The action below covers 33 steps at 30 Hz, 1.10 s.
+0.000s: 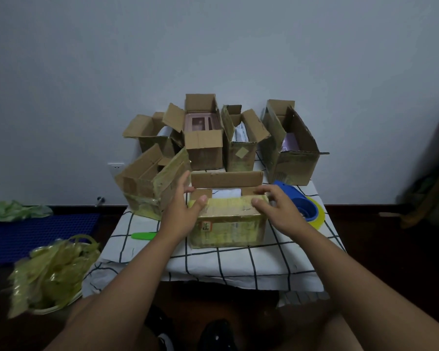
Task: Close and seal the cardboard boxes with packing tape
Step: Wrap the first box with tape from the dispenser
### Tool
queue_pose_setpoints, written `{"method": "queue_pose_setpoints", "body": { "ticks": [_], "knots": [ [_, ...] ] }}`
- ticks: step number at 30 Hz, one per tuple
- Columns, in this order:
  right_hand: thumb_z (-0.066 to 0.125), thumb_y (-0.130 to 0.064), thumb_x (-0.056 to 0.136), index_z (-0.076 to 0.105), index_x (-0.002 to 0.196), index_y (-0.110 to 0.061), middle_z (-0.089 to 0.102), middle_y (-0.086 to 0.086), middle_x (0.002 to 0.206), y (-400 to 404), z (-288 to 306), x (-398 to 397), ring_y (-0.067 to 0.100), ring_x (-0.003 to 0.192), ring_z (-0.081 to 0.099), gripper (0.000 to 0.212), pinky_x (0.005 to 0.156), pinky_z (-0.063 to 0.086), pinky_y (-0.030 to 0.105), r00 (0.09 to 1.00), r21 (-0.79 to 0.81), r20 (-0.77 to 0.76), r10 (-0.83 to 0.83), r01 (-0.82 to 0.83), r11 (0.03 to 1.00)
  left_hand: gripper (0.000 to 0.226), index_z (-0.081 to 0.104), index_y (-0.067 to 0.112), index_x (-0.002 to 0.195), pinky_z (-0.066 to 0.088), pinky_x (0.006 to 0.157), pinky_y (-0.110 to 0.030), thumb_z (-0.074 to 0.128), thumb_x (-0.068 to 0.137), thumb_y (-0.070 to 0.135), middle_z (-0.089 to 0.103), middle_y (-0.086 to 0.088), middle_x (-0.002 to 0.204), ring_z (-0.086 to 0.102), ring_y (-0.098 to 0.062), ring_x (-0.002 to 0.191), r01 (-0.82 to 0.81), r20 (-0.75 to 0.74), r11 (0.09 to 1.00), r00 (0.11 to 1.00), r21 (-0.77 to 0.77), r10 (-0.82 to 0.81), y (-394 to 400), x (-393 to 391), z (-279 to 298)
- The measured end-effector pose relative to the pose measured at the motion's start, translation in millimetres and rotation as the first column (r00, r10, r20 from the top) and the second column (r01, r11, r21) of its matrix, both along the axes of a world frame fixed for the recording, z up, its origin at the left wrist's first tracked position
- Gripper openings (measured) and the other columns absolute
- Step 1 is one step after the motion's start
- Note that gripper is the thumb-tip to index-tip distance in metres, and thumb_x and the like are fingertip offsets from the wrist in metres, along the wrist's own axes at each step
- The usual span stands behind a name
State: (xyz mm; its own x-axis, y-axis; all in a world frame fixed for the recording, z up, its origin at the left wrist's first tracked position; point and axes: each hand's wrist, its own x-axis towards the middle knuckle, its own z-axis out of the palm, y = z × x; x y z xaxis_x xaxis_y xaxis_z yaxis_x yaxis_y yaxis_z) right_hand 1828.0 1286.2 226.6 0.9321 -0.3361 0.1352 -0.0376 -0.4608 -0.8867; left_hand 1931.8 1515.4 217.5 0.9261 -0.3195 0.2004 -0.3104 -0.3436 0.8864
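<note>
A small cardboard box (pixel 228 229) covered in old yellowish tape stands at the front middle of the checked table. Its far flap (pixel 226 179) stands up and white contents (pixel 226 193) show inside. My left hand (pixel 185 206) rests on the box's left top edge, thumb on the near flap, fingers straight along the left side. My right hand (pixel 274 206) touches the right end of the near flap with loosely bent fingers. A blue tape dispenser (pixel 299 201) with a yellowish tape roll (pixel 317 217) lies just right of the box.
Several open cardboard boxes stand behind: one at the left (pixel 150 183), others along the wall (pixel 203 140) (pixel 241 143) (pixel 289 148). A green knife-like tool (pixel 143 235) lies on the checked cloth (pixel 238 262). A basket of crumpled used tape (pixel 51 272) sits at the lower left.
</note>
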Motion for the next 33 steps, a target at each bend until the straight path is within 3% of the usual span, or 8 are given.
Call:
{"method": "queue_pose_setpoints", "body": {
  "ticks": [5,9,13,18,22,25,28,33],
  "knots": [
    [0.070,-0.023,0.092,0.015,0.156,-0.029,0.016,-0.005,0.159,-2.3,-6.0,2.3,0.022,0.142,0.030,0.085,0.113,0.037,0.045,1.000,-0.027,-0.001,-0.027,0.027,0.999,0.082,0.003,0.044,0.153,0.020,0.114,-0.046,0.060,0.095,0.038,0.010,0.011,0.162,0.020,-0.025,0.146,0.028,0.171,0.959,0.982,0.280,-0.079,0.8,6.5,8.2],
    [0.065,-0.019,0.091,-0.004,0.157,-0.035,0.001,-0.014,0.165,-3.3,13.9,12.8,0.023,0.151,0.008,0.097,0.120,0.022,0.050,0.995,-0.301,-0.086,0.057,-0.080,0.950,0.063,0.029,0.038,0.149,0.032,0.107,-0.047,0.059,0.094,0.038,0.033,0.007,0.152,0.033,-0.030,0.134,0.000,0.262,0.941,0.960,0.338,-0.095,0.7,13.8,7.8],
    [0.052,-0.019,0.098,0.026,0.156,-0.030,0.037,-0.002,0.155,5.2,21.6,18.2,0.022,0.149,0.016,0.065,0.116,0.026,0.045,0.980,-0.456,-0.177,0.097,-0.168,0.874,0.016,0.063,0.023,0.101,0.050,0.085,-0.044,0.066,0.089,0.033,0.055,0.007,0.106,0.056,-0.018,0.099,-0.020,0.373,0.981,0.926,0.193,-0.054,0.4,9.5,0.7],
    [0.044,-0.030,0.105,0.054,0.141,-0.019,0.048,-0.004,0.150,11.6,7.2,8.3,0.019,0.145,0.031,0.039,0.114,0.028,0.036,0.989,-0.598,-0.085,0.123,-0.150,0.787,0.031,0.067,0.016,0.078,0.048,0.079,-0.035,0.073,0.082,0.046,0.060,0.007,0.094,0.057,-0.017,0.094,-0.046,0.354,0.980,0.935,0.195,-0.027,0.0,3.4,-0.7],
    [0.040,-0.060,0.097,0.035,0.153,-0.025,0.026,-0.014,0.161,9.8,5.4,-1.0,0.010,0.151,0.010,0.066,0.114,0.029,0.041,0.968,-0.652,-0.206,0.146,-0.247,0.717,0.064,0.066,0.018,0.107,0.038,0.103,-0.040,0.052,0.079,0.074,0.057,0.005,0.134,0.037,-0.025,0.137,-0.078,0.394,0.897,0.912,0.435,-0.112,-1.0,-9.6,8.7],
    [0.041,-0.069,0.090,0.022,0.157,-0.027,0.013,-0.015,0.164,7.3,4.9,-1.7,0.009,0.152,0.001,0.082,0.117,0.026,0.042,0.955,-0.686,-0.256,0.151,-0.289,0.668,0.095,0.030,0.028,0.150,0.033,0.113,-0.047,0.056,0.074,0.079,0.023,0.010,0.160,0.005,-0.018,0.150,0.056,0.240,0.750,0.930,0.658,-0.280,-1.1,-18.5,10.3],
    [0.049,-0.066,0.089,0.018,0.158,-0.025,0.009,-0.014,0.165,5.8,4.8,-2.4,0.008,0.152,-0.003,0.087,0.117,0.028,0.045,0.946,-0.657,-0.273,0.173,-0.314,0.685,0.089,0.012,0.035,0.155,0.032,0.114,-0.044,0.054,0.084,0.068,0.003,0.013,0.164,-0.011,-0.017,0.150,0.049,0.234,0.649,0.910,0.759,-0.343,-1.9,-20.0,5.7],
    [0.060,-0.058,0.089,0.022,0.157,-0.023,0.013,-0.012,0.165,-0.1,9.2,-9.8,0.010,0.152,-0.001,0.086,0.117,0.028,0.041,0.961,-0.638,-0.216,0.175,-0.275,0.720,0.081,0.017,0.033,0.155,0.030,0.113,-0.046,0.052,0.088,0.063,0.004,0.011,0.164,-0.012,-0.019,0.150,0.051,0.276,0.710,0.900,0.703,-0.338,-4.8,-27.2,6.4]
  ]
}}
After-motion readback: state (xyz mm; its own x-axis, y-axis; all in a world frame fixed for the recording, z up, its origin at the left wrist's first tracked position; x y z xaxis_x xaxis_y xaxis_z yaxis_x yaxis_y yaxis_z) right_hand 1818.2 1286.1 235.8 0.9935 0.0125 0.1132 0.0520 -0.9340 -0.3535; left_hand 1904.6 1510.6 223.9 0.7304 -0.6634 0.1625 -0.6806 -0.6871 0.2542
